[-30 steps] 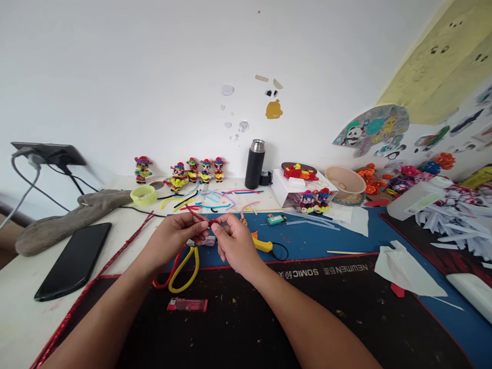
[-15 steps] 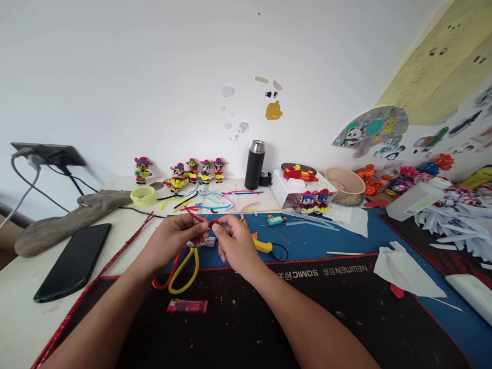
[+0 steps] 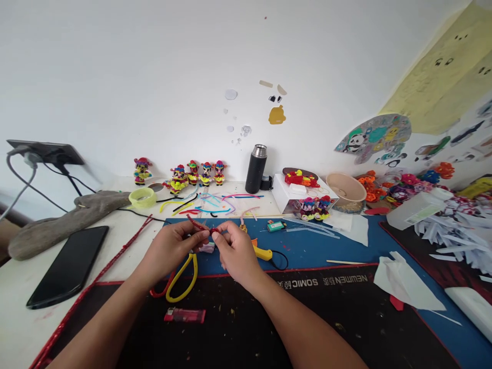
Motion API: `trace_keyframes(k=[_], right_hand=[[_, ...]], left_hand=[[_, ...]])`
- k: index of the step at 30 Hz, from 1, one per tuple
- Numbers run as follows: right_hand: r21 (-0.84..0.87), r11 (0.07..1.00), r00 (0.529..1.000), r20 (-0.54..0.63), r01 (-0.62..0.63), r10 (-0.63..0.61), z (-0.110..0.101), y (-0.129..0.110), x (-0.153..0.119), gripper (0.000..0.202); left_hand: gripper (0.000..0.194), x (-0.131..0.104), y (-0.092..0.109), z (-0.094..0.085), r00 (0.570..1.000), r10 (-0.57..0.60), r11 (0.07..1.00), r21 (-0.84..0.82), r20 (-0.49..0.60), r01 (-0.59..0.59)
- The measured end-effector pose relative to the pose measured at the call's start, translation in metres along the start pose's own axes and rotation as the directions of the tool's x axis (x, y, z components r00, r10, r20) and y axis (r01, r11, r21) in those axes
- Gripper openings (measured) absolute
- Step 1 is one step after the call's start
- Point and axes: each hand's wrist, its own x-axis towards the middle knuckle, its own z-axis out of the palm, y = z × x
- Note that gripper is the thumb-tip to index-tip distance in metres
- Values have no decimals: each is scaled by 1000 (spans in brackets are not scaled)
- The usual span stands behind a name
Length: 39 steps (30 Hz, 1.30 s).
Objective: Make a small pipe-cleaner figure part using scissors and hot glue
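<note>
Both hands meet above the back edge of the black mat, pinching a short red pipe cleaner (image 3: 197,224). My left hand (image 3: 175,245) grips its length between thumb and fingers, and one end sticks up toward the back left. My right hand (image 3: 235,247) is closed on the other end, which looks curled into a small coil. Below the left hand lie scissors (image 3: 195,271) with red and yellow handles, their blades hidden. A pink lighter (image 3: 185,315) rests on the mat (image 3: 230,338). To the right of the right hand is a yellow-handled tool (image 3: 263,253) with a black cord loop.
Long red pipe cleaners (image 3: 103,271) and a phone (image 3: 69,266) lie at left near driftwood (image 3: 69,218). Small figures (image 3: 179,179), coloured pipe cleaner pieces (image 3: 215,202), a black thermos (image 3: 256,171) and a white box (image 3: 284,197) line the wall. A bottle (image 3: 415,207) stands at right.
The view has shifted slightly, so the table things sit a little lower. Both hands keep their pinch on the red pipe cleaner, with hardly any movement.
</note>
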Motion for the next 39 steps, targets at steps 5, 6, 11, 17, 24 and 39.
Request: trace_keyframes(k=[5,6,11,17,24,39], right_hand=[[-128,991,999,34,33,-29,-4,3,2,17],[-171,984,998,42,51,-44,-5,2,2,16],[-309,945,992,92,109,-85,-9,-2,2,11],[-411,902,988,133,131,-83,-12,-2,3,9],[-422,900,989,133,111,-59,-12,3,3,11],[-152,988,999,24,35,-32,-10,-3,-1,29]], left_hand=[[32,0,-8,-3,998,57,993,102,27,-59],[31,1,-9,-4,998,55,993,104,41,-59],[28,4,-14,-10,988,78,989,111,137,-93],[26,6,-18,-11,976,120,964,213,180,-158],[24,4,-14,-8,974,107,966,209,199,-149],[27,1,-8,-11,979,28,998,55,202,-40]])
